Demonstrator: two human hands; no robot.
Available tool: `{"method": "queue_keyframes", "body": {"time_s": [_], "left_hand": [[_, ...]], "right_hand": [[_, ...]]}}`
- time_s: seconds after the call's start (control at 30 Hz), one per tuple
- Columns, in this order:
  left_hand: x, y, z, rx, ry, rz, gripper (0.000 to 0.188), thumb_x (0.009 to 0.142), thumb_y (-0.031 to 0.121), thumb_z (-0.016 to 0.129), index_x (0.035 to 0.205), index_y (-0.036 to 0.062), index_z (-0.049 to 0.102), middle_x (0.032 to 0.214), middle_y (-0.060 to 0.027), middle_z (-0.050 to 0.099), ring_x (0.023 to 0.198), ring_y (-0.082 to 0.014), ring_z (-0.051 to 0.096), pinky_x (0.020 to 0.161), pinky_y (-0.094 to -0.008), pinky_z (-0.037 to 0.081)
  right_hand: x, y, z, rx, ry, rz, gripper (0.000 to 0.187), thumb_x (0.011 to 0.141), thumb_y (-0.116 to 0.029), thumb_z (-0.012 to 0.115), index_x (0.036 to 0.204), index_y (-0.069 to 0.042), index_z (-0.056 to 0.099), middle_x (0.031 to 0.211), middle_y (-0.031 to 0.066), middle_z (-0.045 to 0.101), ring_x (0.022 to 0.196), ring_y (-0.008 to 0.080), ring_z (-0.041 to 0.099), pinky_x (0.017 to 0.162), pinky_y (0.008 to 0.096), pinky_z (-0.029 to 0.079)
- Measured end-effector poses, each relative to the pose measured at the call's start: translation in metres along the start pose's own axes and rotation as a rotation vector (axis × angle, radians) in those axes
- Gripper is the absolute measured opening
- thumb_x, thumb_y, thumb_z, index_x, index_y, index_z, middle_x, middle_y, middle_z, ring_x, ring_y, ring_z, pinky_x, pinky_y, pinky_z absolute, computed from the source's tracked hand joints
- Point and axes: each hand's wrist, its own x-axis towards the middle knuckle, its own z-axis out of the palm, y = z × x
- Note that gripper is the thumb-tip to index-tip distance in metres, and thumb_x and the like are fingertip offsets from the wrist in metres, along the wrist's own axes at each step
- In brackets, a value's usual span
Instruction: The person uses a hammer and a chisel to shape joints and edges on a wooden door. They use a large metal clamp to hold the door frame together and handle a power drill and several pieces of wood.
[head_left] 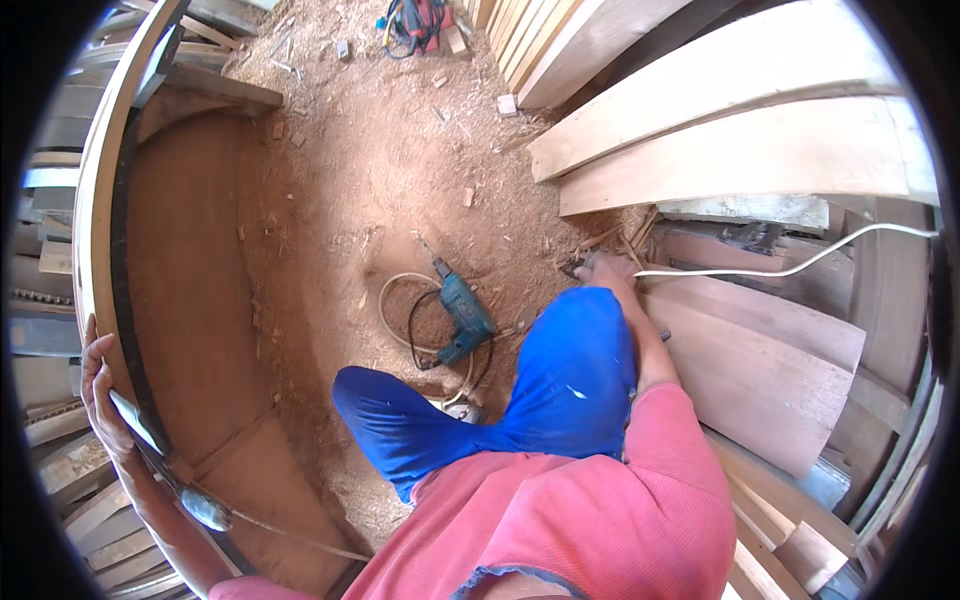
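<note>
At the far left my left hand (108,400) is closed round the edge of a long pale wooden strip (95,240) with a dark inner edge. A metal clamp-like tool (135,420) lies against the strip beside my wrist. Beyond my right knee, my right hand (607,268) is down at the ground by wood scraps. Its fingers are curled at a small dark thing whose kind I cannot make out. Between the hands a teal corded power drill (462,312) with a bit lies on the sawdust, its cable looped beside it.
Thick pale boards (740,140) are stacked at the right, with a wide plank (750,360) below them. A white cable (800,270) crosses there. A brown panel (190,270) stands inside the left strip. A red and black tool (418,25) lies at the far end among shavings.
</note>
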Motion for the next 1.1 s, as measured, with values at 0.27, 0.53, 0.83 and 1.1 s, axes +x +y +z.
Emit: {"method": "queue_keyframes", "body": {"time_s": [0.27,0.53,0.83,1.1], "left_hand": [[0.002,-0.006,-0.013,0.048,-0.029,0.072,0.041,0.095,0.033,0.045,0.111,0.0015,0.065,0.151,-0.0239,0.042,0.144,-0.0344,0.033,0.12,-0.0491,0.016],[0.013,0.0,-0.001,-0.002,0.004,-0.007,0.041,0.087,0.031,0.048,0.111,0.0026,0.066,0.152,-0.0187,0.042,0.142,-0.032,0.035,0.12,-0.047,0.018],[0.009,0.001,-0.004,-0.189,-0.032,-0.096,0.039,0.085,0.019,0.047,0.114,0.0005,0.064,0.156,-0.0154,0.037,0.14,-0.0306,0.038,0.118,-0.0446,0.026],[0.011,0.0,-0.005,-0.277,-0.034,-0.121,0.038,0.085,0.019,0.048,0.114,0.0006,0.064,0.155,-0.0129,0.038,0.136,-0.0291,0.042,0.115,-0.0421,0.032]], "right_hand": [[0.033,0.016,0.023,0.477,0.492,-0.001,0.046,0.093,-0.038,0.056,0.128,-0.01,0.063,0.122,0.0266,0.064,0.119,0.0428,0.058,0.1,0.0514,0.045],[0.11,0.051,0.043,0.7,0.392,0.162,0.052,0.085,-0.027,0.058,0.131,-0.002,0.056,0.118,0.028,0.064,0.112,0.0443,0.062,0.095,0.0482,0.05],[0.054,0.097,-0.016,0.447,0.43,0.393,0.035,0.087,-0.012,0.056,0.121,-0.002,0.059,0.113,0.0275,0.067,0.111,0.042,0.064,0.093,0.0476,0.052],[0.074,0.105,0.007,0.328,0.318,0.378,0.032,0.09,-0.012,0.054,0.119,-0.004,0.066,0.12,0.0226,0.066,0.113,0.0373,0.065,0.095,0.0451,0.053]]}}
